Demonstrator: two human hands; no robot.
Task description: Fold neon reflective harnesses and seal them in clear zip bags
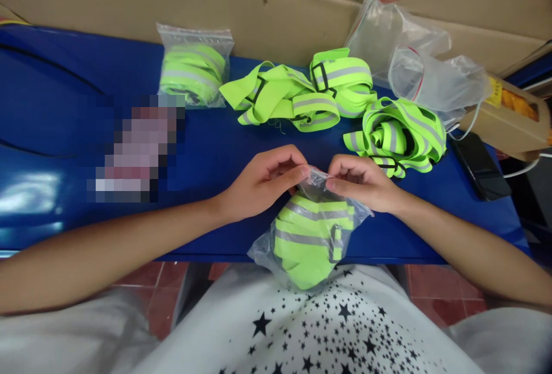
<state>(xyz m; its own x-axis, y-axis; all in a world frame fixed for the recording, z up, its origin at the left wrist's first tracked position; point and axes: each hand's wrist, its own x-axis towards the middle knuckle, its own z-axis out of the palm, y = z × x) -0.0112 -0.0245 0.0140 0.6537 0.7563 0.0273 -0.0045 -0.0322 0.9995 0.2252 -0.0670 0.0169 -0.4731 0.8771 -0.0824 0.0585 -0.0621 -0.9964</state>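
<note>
Between my hands hangs a clear zip-lock bag (263, 247) at the table's front edge. Inside it lies a folded neon yellow-green reflective strap (302, 253) with grey stripes and a dark buckle. My left hand (269, 181) pinches the bag's top edge between thumb and fingers. A short way along the same edge, my right hand (360, 181) pinches it too. Just beyond my right hand is a loose coiled reflective strap (425, 126). Farther back sit a tangled strap (280, 95) and a rolled strap (349, 77).
At the back left stands a filled zip-lock bag (194, 69). A blurred-out object (138, 149) lies on the blue table (207, 161). Empty plastic bags (401, 46) lean at the back right, near a cardboard box (509, 115). A black phone (480, 167) rests at the right edge.
</note>
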